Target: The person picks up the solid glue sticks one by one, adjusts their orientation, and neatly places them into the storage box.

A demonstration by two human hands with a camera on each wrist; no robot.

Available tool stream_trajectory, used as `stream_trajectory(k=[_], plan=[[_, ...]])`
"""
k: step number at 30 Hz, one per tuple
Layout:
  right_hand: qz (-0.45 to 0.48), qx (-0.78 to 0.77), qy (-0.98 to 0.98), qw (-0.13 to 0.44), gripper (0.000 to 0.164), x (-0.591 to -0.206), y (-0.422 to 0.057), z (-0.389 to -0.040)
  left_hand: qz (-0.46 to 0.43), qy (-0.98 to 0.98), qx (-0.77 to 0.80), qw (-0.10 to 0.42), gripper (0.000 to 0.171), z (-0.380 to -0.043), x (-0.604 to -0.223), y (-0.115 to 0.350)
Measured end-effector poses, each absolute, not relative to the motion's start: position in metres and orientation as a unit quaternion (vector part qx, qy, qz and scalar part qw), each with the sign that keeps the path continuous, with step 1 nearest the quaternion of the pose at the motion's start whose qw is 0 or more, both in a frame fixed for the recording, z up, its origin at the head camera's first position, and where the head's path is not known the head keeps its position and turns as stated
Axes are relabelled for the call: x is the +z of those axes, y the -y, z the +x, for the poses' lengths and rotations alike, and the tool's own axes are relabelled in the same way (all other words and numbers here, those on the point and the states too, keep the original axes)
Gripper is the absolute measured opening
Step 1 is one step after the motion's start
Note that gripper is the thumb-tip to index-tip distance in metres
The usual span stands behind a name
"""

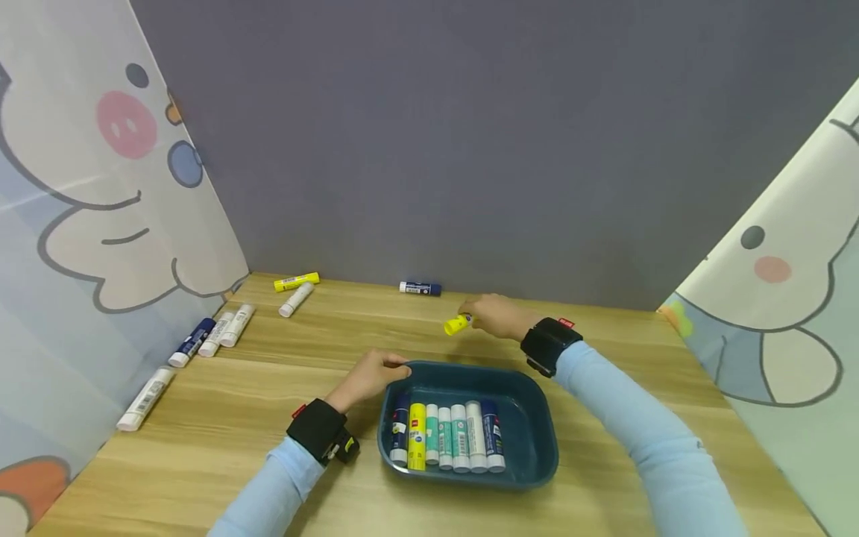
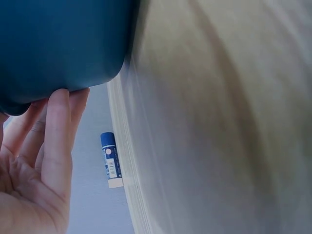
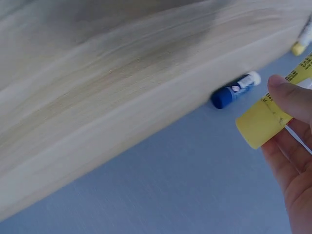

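A yellow glue stick (image 1: 458, 324) is pinched in my right hand (image 1: 498, 316), raised above the table behind the bin. In the right wrist view the thumb lies along the yellow tube (image 3: 265, 119), with fingers on its other side. My left hand (image 1: 370, 379) holds the dark teal plastic bin (image 1: 537, 418) by its back left corner, thumb over the rim. From the left wrist view, its fingers (image 2: 57, 141) touch the bin's outer wall (image 2: 63, 44). Inside the bin, several glue sticks (image 1: 445, 440) lie side by side: navy, yellow, green-labelled and white.
A navy glue stick (image 1: 420, 289) lies near the grey back wall. At the back left are a yellow one (image 1: 296, 282) and a white one (image 1: 296, 300). Several more, including a navy one (image 1: 192, 343), lie along the left printed panel (image 1: 87, 209). Another printed panel (image 1: 792, 298) stands right.
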State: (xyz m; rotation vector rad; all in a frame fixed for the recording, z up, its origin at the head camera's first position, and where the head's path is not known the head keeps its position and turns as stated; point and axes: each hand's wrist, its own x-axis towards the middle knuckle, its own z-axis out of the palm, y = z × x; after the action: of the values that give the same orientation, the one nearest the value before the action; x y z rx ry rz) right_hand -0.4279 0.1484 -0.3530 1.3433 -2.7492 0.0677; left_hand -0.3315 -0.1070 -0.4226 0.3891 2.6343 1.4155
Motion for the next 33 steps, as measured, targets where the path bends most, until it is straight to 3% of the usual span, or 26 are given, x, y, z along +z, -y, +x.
stream_trajectory(k=[14, 27, 33], plan=[[0.534, -0.025, 0.835, 0.127, 0.033, -0.350, -0.195, -0.347, 0.133, -0.873, 0.467, 0.052, 0.025, -0.329, -0.421, 0.107], [0.581, -0.070, 0.802, 0.120, 0.033, -0.366, -0.213, -0.313, 0.123, -0.875, 0.466, 0.045, 0.026, -0.333, -0.420, 0.109], [0.582, -0.100, 0.805, 0.063, 0.032, -0.372, -0.211, -0.299, 0.118, -0.879, 0.459, 0.054, 0.027, -0.332, -0.418, 0.108]])
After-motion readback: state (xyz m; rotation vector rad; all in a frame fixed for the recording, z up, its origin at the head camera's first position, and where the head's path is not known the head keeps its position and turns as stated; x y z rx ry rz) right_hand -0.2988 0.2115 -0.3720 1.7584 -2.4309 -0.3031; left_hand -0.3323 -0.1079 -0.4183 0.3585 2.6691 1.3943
